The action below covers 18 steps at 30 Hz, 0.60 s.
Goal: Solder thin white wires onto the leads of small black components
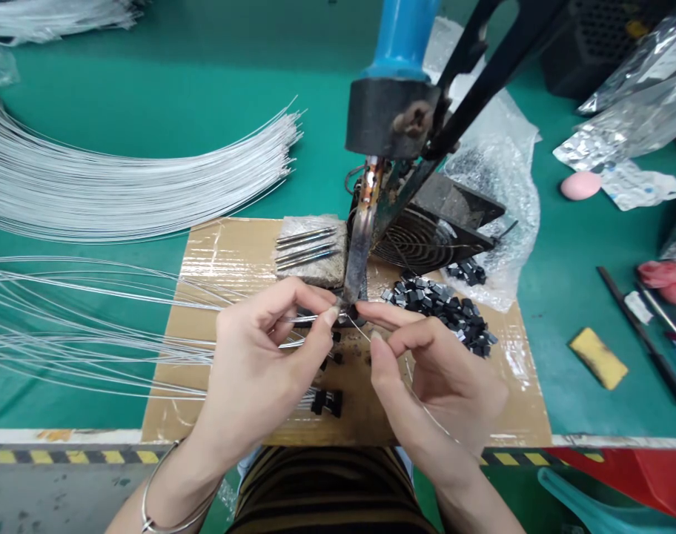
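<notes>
Thumb and forefinger of my left hand (pixel 265 363) pinch the end of a thin white wire (pixel 196 302) just under the tip of a mounted soldering iron (pixel 360 248). Whatever small part lies at the fingertips is mostly hidden. Between the thumb and fingers of my right hand (pixel 432 363) runs a thin strand of solder wire (pixel 435 421), its front end reaching the iron's tip. Below my left hand, several white wires end in small black connectors (pixel 327 403) on the cardboard (pixel 516 393). A heap of loose black connectors (pixel 443 308) lies beyond my right hand.
Metal rods rest on a grey block (pixel 316 271) left of the iron. Behind the iron stands a black fan (pixel 421 237), with bubble wrap (pixel 505 193) beside it. A large wire bundle (pixel 149 193) spreads across the left. A yellow sponge (pixel 599 358) and a black stick (pixel 643 334) lie right.
</notes>
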{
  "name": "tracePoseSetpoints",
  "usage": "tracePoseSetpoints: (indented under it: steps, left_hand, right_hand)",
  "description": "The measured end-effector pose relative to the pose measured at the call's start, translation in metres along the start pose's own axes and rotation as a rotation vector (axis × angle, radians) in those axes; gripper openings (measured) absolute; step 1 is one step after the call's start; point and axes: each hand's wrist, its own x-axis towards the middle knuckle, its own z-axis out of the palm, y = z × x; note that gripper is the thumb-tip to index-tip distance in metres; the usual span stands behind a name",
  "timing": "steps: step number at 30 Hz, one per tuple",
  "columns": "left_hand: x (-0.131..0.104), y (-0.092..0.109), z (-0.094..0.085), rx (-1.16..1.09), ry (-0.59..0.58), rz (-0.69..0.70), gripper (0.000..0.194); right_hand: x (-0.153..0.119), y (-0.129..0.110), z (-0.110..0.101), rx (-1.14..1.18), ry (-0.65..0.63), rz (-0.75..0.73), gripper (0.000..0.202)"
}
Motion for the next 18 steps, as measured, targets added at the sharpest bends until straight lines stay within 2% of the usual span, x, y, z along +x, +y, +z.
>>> tracePoseSetpoints:
  steps: [18]
  left_hand:
    - [-0.0004,-0.0021,-0.0013,0.022,0.007,0.028,0.011]
  right_hand:
    - [-0.0057,0.0082,0.0054,0.029,0.065,-0.063,0.023]
